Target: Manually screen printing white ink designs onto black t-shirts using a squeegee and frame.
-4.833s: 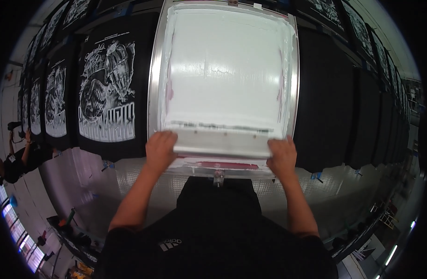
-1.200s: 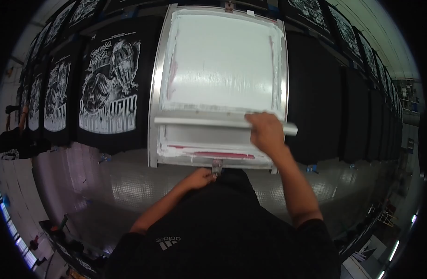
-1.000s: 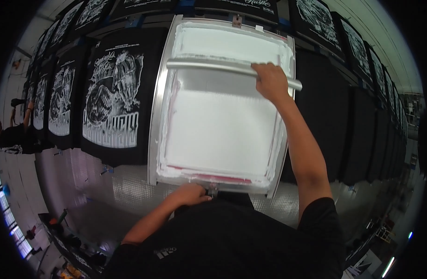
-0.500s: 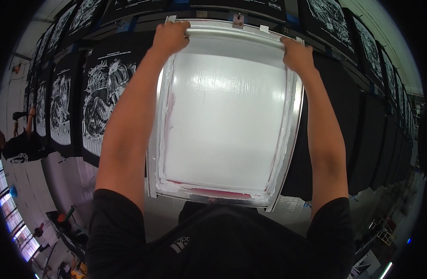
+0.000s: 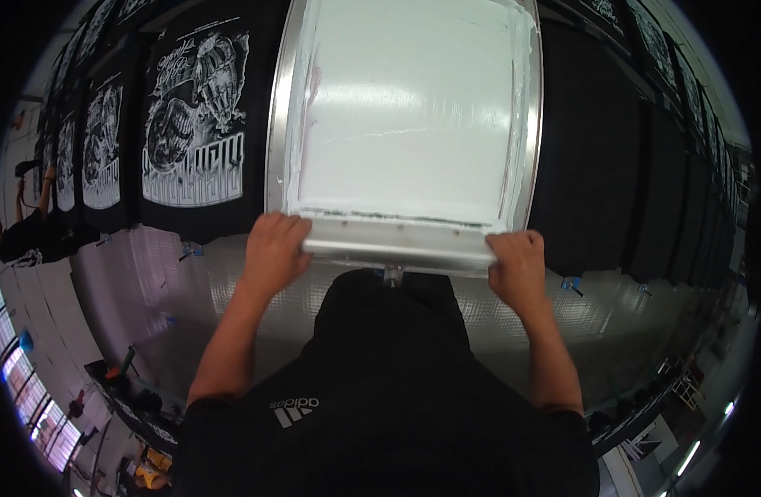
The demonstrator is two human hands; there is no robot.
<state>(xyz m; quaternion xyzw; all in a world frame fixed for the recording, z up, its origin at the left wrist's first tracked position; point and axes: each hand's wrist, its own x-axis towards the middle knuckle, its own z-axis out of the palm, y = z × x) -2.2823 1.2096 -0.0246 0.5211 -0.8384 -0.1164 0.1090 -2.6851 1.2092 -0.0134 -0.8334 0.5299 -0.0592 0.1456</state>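
A: What could go wrong from here?

B: An uneven coat could be left in the white layer (image 5: 409, 91) if the silver bar (image 5: 397, 248), set across the lower middle of the picture, were pressed harder at one end. Knuckles could also be smeared, as the bar's ends are gripped near the paste-coated sides of the metal rim (image 5: 279, 137).

A: How are the hands posed?

B: They are held well apart, each closed on the bar: the left hand (image 5: 275, 255) around its left end, the right hand (image 5: 520, 267) around its right. Fingers are curled over the top, and both forearms are slanted inward from the lower part of the picture.

A: And alongside?

B: A printed black shirt (image 5: 194, 124) is seen at upper left.
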